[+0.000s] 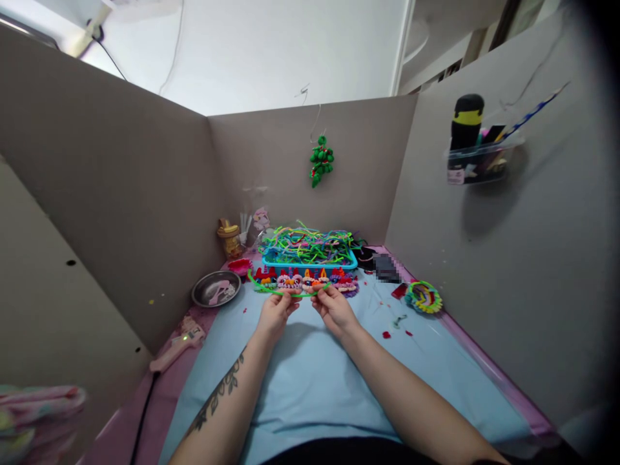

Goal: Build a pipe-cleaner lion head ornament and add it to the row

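A bright green pipe cleaner (261, 288) stretches between my two hands above the blue cloth. My left hand (278, 311) pinches it near the middle, and its free end curves up to the left. Close beside it, my right hand (334, 309) pinches the strand near its other end. Just beyond my fingers lies a row of colourful fuzzy pieces (289, 279) in red, pink, orange and purple. Behind that row stands a blue basket (310, 265) heaped with tangled pipe cleaners (307, 245), mostly green.
A metal bowl (216, 289) and a pink glue gun (179, 347) sit at the left. On the right are a green-yellow ring of fuzzy loops (423, 297) and red scraps (386, 334). Grey panels (310, 123) enclose the table; a clear holder (479, 161) hangs on the right one.
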`<state>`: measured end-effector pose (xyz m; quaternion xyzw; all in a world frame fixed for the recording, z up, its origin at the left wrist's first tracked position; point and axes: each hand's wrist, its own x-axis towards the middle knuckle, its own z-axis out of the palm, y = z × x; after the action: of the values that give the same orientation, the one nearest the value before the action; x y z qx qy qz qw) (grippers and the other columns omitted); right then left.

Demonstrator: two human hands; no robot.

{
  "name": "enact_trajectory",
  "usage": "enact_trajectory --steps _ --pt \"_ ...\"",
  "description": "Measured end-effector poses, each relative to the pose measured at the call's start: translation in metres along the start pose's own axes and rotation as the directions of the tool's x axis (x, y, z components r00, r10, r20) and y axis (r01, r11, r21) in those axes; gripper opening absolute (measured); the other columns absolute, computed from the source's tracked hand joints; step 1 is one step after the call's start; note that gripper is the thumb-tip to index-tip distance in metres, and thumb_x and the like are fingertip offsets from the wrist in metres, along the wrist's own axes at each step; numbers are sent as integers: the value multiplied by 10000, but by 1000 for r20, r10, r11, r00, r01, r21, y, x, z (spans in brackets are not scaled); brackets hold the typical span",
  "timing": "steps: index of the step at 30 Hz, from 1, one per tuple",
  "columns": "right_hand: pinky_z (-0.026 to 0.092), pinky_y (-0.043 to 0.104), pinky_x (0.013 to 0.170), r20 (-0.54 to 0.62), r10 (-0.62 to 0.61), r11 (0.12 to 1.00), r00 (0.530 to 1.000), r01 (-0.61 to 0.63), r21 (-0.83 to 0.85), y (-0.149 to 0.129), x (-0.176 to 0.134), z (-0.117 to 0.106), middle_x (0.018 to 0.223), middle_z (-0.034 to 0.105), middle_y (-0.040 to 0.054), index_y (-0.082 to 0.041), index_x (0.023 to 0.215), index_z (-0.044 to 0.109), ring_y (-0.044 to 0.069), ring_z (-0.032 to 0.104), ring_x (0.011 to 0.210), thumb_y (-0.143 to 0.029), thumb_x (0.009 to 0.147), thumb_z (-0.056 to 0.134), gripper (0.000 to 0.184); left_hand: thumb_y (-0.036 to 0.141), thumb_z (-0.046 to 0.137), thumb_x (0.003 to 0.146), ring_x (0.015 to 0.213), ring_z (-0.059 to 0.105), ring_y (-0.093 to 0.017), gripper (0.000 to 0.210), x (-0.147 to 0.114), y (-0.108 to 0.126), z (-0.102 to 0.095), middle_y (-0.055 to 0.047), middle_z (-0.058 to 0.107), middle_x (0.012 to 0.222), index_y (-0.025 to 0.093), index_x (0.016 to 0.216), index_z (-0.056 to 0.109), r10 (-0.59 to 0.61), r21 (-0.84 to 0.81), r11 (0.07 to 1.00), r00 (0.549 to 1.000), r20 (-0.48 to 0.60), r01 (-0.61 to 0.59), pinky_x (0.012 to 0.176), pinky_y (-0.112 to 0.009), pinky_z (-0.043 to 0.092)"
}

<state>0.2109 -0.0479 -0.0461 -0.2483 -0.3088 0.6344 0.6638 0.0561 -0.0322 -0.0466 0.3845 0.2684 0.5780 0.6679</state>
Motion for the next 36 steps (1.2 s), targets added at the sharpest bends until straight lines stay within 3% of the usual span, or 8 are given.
enact_trajectory --steps 10,16,19,24,29,32,36 --pt "466 197 588 -28 -67 997 997 66 -48 -7 5 -8 708 681 -2 -186 741 652 93 593 623 -319 586 787 245 227 656 759 687 636 -113 149 6 4 -9 -19 666 739 162 889 623 -37 -131 991 996 -79 27 693 -239 494" --pt "454 225 635 65 -103 946 993 117 -302 -7 4 -12 701 680 18 -175 843 667 128 608 680 -356 659 724 264 300 697 701 664 616 -141 187 1 2 -10 -63 659 702 120 735 659 -77 176 982 996 40 69 645 -234 479" --pt "456 236 628 84 -90 933 992 113 -342 -5 2 -12 674 680 13 -179 894 636 130 612 646 -317 649 733 297 287 716 676 651 612 -150 214 -2 2 -8 -67 661 700 118 802 682 -106 233 969 991 81 84 663 -261 481" --pt "464 244 575 122 24 950 992 16 -312 -6 0 -11 589 636 -22 -183 831 587 117 589 539 -297 674 704 227 165 733 634 629 605 -117 385 0 7 -9 -41 654 799 156 1010 649 -99 64 993 993 67 95 613 -228 466" --pt "442 221 531 138 46 941 989 4 -339 -9 -1 -9 559 607 -29 -172 782 588 106 569 507 -300 675 691 196 191 702 688 563 534 -61 293 8 14 -18 4 591 680 148 973 653 -24 -89 996 999 -31 21 587 -184 446" --pt "431 223 528 126 29 925 992 21 -378 -9 0 -9 571 599 -30 -173 779 595 103 554 503 -313 670 685 199 256 737 653 558 529 -72 298 9 12 -19 -5 589 682 133 916 669 -17 42 999 999 -38 18 576 -197 442" --pt "390 214 513 179 -21 830 984 118 -546 -8 1 -10 569 566 -32 -162 734 625 91 501 500 -313 666 672 172 332 735 641 549 526 -91 302 4 6 -14 -12 588 630 111 842 688 -69 343 939 995 77 39 566 -211 425"
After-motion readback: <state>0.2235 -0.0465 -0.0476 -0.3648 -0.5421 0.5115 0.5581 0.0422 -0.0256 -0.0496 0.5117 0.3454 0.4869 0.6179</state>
